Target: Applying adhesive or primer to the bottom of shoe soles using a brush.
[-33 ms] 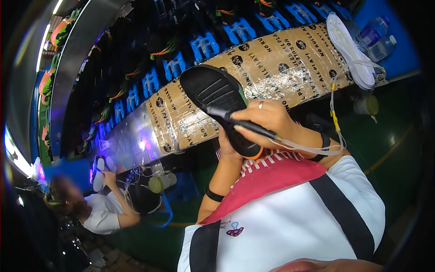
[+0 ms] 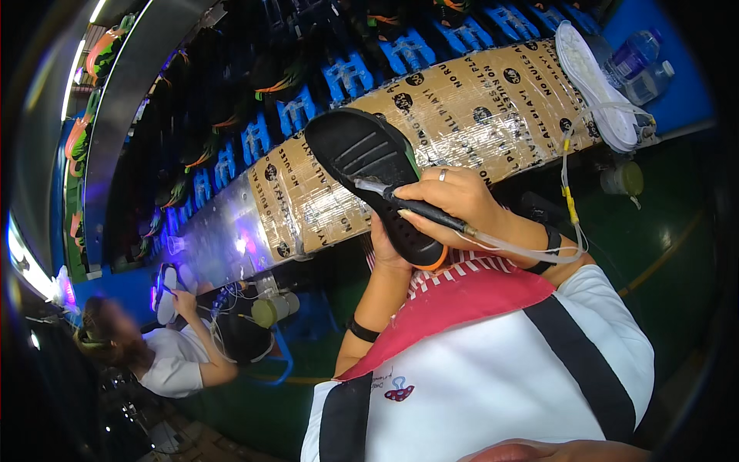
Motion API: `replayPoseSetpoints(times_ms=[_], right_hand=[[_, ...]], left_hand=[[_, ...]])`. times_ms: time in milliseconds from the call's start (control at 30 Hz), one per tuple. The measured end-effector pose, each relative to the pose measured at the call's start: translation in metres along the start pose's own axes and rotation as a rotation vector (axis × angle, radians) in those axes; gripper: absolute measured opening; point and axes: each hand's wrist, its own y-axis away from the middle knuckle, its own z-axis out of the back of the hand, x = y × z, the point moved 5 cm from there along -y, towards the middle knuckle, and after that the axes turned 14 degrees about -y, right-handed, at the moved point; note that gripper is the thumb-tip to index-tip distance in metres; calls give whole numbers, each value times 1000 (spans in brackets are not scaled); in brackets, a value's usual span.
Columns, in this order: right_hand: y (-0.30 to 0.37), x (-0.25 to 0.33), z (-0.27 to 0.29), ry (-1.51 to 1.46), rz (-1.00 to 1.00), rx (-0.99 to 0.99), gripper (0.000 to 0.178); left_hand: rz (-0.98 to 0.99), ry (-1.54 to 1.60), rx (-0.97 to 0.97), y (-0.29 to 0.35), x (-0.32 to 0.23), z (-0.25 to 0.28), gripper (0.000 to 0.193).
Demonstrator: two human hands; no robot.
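Note:
A black shoe sole (image 2: 358, 146) is tilted over the near edge of the bench, with ridges across its front part, small holes toward the heel and an orange heel edge. My left hand (image 2: 391, 250) is closed around its heel half from beneath, fingers mostly hidden behind it. In my right hand (image 2: 456, 196) is a brush (image 2: 428, 212) with a black handle, gripped like a pen. The pale brush tip touches the sole's upper face near its middle. From the handle's rear end a clear tube (image 2: 531, 257) runs off to the right.
Brown printed cardboard under clear film covers the bench (image 2: 462, 115). Beyond it stand several blue racks (image 2: 349, 77). A white sole (image 2: 593, 85) and plastic bottles (image 2: 635, 65) lie at the far right. Another person (image 2: 173, 358) works at the left with a sole.
The brush tip has shifted slightly right along the sole, with my right hand moving a little. The sole and my left hand stay nearly where they were.

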Motion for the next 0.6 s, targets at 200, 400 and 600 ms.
replayPoseSetpoints(times_ms=[200, 400, 600], right_hand=[[9, 3, -14, -159, 77, 213, 20], [12, -3, -9, -122, -8, 15, 23], [18, 2, -24, -420, -61, 215, 18]], left_hand=[[8, 52, 43, -4, -4, -9, 64], [-103, -83, -20, -8, -25, -6, 68], [-211, 2, 187, -13, -41, -19, 76]])
